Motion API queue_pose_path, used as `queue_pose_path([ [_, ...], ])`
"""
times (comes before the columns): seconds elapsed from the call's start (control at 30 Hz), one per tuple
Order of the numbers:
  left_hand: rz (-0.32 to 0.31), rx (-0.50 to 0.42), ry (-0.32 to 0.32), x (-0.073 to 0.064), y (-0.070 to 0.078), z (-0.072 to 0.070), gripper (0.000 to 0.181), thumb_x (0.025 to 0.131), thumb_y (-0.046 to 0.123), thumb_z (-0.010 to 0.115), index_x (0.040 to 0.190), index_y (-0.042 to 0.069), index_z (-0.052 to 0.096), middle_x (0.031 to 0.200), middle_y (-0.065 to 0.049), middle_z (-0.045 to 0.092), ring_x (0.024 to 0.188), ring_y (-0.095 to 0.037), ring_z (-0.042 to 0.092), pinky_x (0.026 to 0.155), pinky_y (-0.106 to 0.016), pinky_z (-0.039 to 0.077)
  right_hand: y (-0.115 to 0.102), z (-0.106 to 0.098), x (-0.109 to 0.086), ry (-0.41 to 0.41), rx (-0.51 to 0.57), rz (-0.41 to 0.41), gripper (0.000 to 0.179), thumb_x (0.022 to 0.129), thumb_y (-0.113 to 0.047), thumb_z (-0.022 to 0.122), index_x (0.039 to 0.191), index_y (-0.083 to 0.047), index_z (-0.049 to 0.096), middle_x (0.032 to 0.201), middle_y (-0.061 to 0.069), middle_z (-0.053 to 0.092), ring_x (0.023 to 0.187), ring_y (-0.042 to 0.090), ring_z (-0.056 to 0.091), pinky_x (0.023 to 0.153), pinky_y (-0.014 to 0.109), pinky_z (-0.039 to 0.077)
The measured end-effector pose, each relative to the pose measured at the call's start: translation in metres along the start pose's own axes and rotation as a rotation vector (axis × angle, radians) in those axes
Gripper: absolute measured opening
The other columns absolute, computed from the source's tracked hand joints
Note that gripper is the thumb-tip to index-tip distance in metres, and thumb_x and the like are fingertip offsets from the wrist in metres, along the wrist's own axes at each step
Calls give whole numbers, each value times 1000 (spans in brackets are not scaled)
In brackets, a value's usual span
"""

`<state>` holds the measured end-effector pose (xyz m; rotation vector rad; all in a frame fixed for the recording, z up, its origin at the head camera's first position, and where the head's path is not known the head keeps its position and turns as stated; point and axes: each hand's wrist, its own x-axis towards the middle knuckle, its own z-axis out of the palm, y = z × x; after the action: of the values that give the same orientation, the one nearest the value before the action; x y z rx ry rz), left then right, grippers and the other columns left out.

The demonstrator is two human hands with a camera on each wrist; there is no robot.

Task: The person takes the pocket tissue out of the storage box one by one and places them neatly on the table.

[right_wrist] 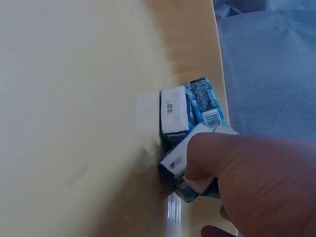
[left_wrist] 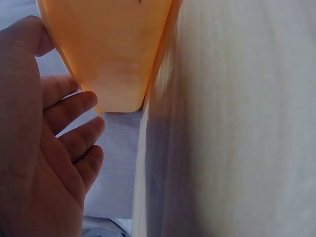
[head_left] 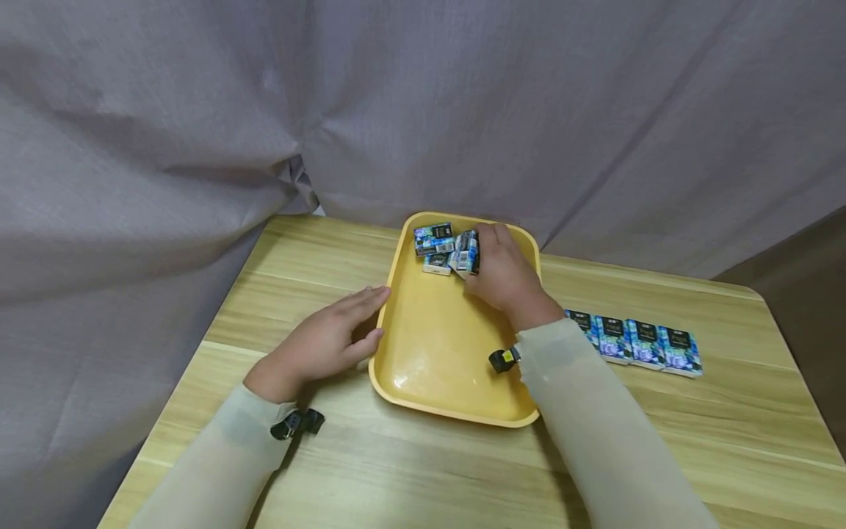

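A yellow plastic tray lies on the wooden table. My right hand reaches into its far end and grips a small blue floral tissue pack, thumb on the pack's pale side in the right wrist view. Beside that pack, other tissue packs lie bunched at the far left corner, one partly over another. My left hand is at the tray's left rim, its fingertips against the outer side. In the left wrist view its fingers are loosely bent along the tray wall, holding nothing.
Several matching tissue packs lie side by side in a row right of the tray, partly behind the right sleeve. A grey curtain hangs along the table's far edge. Black camera straps sit on both wrists.
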<state>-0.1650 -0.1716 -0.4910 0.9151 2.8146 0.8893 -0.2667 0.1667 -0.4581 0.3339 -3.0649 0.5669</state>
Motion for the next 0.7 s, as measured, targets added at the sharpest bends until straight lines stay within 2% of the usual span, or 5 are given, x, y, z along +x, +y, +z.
queue_pose_path([
  [0.17,1,-2,0,0,0,1,72,115,49,57,178,22,36,180,-4,45,168,-31,42,139,-54,36,-2,-5,-2,16,11,-30,94,91,-22,89,168,-5,37,165,20,42,144,40,51,125,59,50],
  [0.4,-1,-2,-2,-2,-1,0,72,115,50,57,178,22,35,180,-3,45,168,-30,42,138,-53,36,-4,-14,-8,34,66,-58,98,90,-25,92,170,-3,38,167,23,42,151,46,50,130,63,46],
  [0.7,-5,4,-4,-4,-1,-2,72,115,50,57,178,22,35,180,-3,44,168,-31,41,138,-55,38,-12,-21,-18,4,70,-75,97,89,-22,92,169,-4,40,161,21,44,138,40,51,120,61,54],
])
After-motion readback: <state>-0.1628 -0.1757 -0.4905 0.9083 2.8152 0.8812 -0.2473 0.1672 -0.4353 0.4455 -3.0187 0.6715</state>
